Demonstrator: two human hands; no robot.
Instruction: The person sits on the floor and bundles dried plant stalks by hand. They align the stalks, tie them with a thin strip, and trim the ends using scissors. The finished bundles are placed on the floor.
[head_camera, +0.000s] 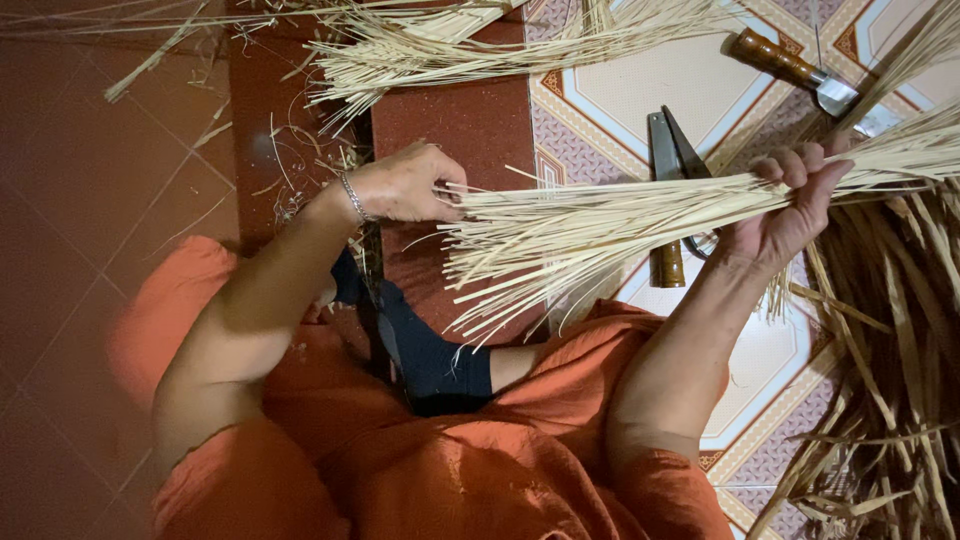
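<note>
Orange cloth (480, 470) covers the lap below the bundle (600, 225) of pale strips. Right hand (785, 205) closes around the bundle's gathered end, keeping it level so the loose tips fan out. Left hand (405, 185) pinches those tips, seemingly sorting them. Shears (672, 190) lie under the bundle; a knife (800, 72) lies beyond it.

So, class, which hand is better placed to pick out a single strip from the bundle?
Likely the left hand: its fingers pinch the splayed loose ends of the bundle, while the right hand is closed around the gathered end, holding it.
</note>
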